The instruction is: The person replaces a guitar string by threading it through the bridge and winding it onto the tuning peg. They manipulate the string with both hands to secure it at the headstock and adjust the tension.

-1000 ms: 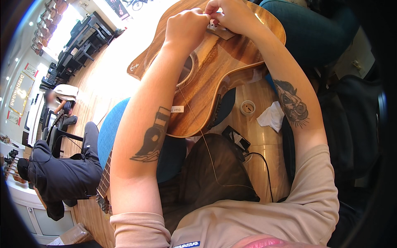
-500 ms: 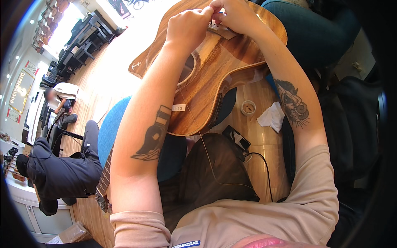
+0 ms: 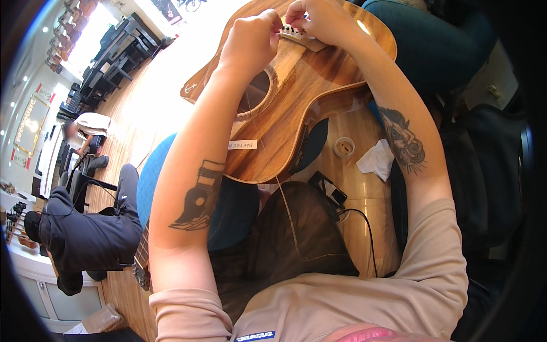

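Note:
An acoustic guitar [image 3: 302, 85] with a glossy brown wooden top lies in front of me, its bridge [image 3: 302, 39] at the far end of my reach. My left hand [image 3: 253, 43] is closed beside the bridge's left end; what its fingers hold is hidden. Bent over the bridge, my right hand [image 3: 322, 23] has its fingertips pinched together near the small dark bridge pins [image 3: 288, 28]. I cannot make out what they grip. A thin guitar string [image 3: 289, 219] trails off the guitar's near edge and over my dark-clothed leg. My left forearm partly covers the sound hole [image 3: 257, 94].
Below the guitar's body are a small round cup [image 3: 343, 147], a white cloth or tissue [image 3: 376, 161] and a black device [image 3: 327, 190] with a cable. A guitar neck [image 3: 142, 251] shows left of my arm. Another person [image 3: 91, 128] sits far left; dark-trousered legs [image 3: 85, 222] are nearer.
My left hand has drawn left, apart from my right hand, so more of the bridge shows. My left forearm has shifted left, uncovering more of the white label on the guitar.

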The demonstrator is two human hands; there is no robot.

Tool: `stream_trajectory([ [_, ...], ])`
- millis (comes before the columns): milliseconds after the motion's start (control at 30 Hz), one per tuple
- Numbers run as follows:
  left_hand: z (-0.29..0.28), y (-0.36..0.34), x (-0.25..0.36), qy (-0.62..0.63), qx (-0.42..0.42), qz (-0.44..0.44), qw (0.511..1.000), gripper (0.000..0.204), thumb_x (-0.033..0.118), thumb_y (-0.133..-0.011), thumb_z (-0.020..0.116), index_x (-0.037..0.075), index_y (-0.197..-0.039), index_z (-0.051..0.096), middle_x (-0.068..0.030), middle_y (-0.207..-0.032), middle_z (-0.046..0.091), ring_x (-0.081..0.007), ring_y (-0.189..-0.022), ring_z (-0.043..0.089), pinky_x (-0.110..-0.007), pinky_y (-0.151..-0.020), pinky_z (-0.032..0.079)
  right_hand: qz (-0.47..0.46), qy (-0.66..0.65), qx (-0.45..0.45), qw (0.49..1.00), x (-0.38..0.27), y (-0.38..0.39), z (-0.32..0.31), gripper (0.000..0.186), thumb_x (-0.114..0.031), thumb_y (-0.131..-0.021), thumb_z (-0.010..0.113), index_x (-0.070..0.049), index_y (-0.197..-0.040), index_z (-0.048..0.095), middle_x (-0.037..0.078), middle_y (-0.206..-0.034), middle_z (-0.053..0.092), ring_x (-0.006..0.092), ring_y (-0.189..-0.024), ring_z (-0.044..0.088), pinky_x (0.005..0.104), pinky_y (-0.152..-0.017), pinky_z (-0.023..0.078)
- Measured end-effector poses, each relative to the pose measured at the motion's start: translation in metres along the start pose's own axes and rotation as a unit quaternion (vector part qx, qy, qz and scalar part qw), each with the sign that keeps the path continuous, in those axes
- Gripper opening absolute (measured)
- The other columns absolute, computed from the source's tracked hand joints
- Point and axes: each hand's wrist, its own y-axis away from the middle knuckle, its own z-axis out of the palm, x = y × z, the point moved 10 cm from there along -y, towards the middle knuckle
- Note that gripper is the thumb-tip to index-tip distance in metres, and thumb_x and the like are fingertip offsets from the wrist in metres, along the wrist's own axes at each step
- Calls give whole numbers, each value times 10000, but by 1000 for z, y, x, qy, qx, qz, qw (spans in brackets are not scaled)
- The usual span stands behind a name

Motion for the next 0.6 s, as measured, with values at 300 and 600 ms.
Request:
stream_trajectory([
  [300,-15,10,-9,27,-1,-55,998,198,143,-872,748,79,-1059,741,-127,-1021,791,-276,-922,770,-396,-875,589,8,-26,-56,998,17,-1,23,185,-81,-757,713,-60,-906,820,198,-856,760,333,-809,745,417,-771,580],
  [600,-33,20,0,28,11,-62,998,192,155,-869,749,78,-1045,756,-144,-1026,788,-301,-959,760,-414,-891,581,4,7,-112,994,45,1,46,161,-32,-832,685,-37,-960,782,159,-881,760,254,-803,739,359,-738,581],
])
